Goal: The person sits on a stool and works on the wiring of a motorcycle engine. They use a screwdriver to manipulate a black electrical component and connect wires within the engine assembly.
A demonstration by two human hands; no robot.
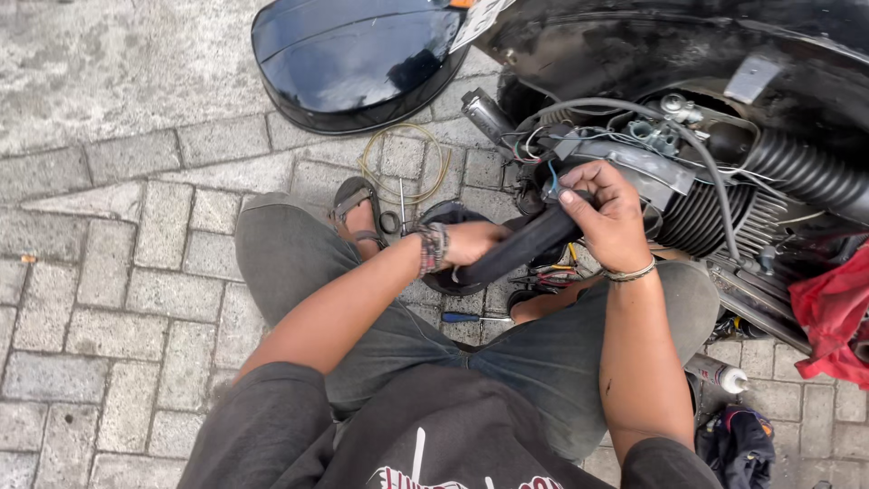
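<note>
Both of my hands grip one black rubber hose (518, 252) in front of my knees. My left hand (471, 243), with bead bracelets on the wrist, holds its lower end. The upper end is in my right hand (608, 215), close against the scooter's exposed engine (715, 195) with its loose wires. A blue wire end shows just above my right thumb.
A black scooter side cover (353, 59) lies on the paving at top centre. A coil of yellowish wire (405, 163) and a small ring rest near my sandalled foot. A blue-handled screwdriver (466, 318) lies between my legs. Red cloth (837, 312), a spray can (720, 373) at right.
</note>
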